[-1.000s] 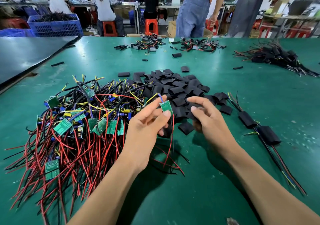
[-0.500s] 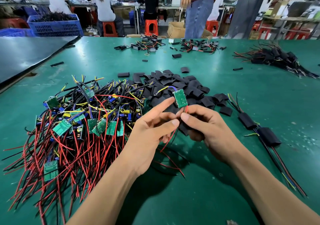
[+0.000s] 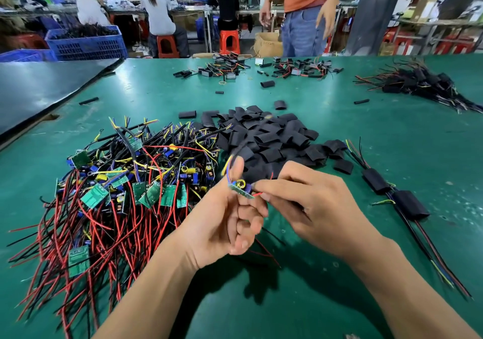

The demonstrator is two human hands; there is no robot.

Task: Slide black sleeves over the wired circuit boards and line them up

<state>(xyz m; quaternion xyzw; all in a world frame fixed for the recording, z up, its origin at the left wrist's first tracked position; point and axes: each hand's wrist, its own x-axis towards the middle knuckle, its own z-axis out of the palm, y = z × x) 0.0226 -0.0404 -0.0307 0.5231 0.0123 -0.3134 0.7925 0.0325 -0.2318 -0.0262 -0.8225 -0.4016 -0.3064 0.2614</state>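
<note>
Small green wired circuit board (image 3: 241, 190): pinched by left hand (image 3: 222, 226) fingers, right hand (image 3: 313, 208) fingers gripping its end. Black sleeve heap (image 3: 269, 140) just behind.

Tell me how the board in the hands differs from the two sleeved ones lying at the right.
The held board is bare, its green card and yellow and blue parts showing; the sleeved boards are wrapped in black. The held board is up off the table, pinched between the left hand and the right hand; the sleeved boards lie flat on it, one after the other. Both trail coloured wires.
</note>
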